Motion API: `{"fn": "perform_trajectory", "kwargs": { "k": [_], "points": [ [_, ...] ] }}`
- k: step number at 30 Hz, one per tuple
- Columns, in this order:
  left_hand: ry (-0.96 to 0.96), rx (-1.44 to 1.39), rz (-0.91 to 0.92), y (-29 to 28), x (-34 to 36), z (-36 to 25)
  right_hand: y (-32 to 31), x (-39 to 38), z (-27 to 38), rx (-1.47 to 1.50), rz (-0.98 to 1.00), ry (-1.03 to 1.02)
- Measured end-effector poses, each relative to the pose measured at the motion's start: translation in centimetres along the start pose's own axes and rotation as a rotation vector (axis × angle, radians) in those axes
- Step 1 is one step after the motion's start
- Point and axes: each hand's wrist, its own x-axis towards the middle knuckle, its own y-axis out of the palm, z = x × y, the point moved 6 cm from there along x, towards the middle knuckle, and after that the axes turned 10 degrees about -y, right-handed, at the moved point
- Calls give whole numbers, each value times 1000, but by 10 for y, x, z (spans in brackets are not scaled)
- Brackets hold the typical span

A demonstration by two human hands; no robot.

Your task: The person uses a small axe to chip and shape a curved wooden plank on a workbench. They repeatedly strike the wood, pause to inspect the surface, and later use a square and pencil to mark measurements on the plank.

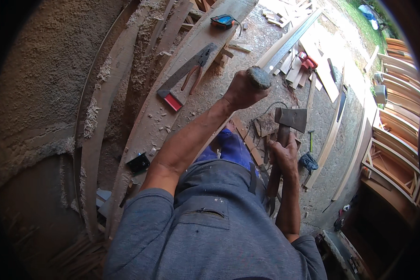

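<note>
My right hand (286, 151) is wrapped round the wooden handle of an axe (290, 120), close under its head. The head is uppermost and its broad blade faces right; the handle runs down beside my body. My left hand (245, 91) is a closed fist, ahead and left of the axe and apart from it. From the fist sticks a grey, rough, rounded piece (259, 78) whose kind I cannot make out. A long pale plank (291, 37) stretches away beyond this hand; whether the fist also grips it, I cannot tell.
On the large curved board (144, 105) at left lie a handsaw (184, 70), pliers (191, 78), a tape measure (223, 21) and a black box (138, 164). A red tool (307, 61) rests among offcuts. Curved wooden frames (396, 135) stand at right; a green-handled hammer (311, 140) lies on the floor.
</note>
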Motion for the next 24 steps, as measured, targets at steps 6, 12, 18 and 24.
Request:
{"fn": "perform_trajectory", "kwargs": {
  "k": [6,12,18,24],
  "points": [
    [-16,-20,-12,2,0,30,1,2,4,-46,4,-30],
    [-77,-62,39,13,7,34,-4,16,-3,-62,22,-103],
    [32,76,74,27,0,24,0,19,16,-86,21,-90],
    [-51,5,164,29,1,18,-27,34,68,-218,-43,-237]
  ]
}}
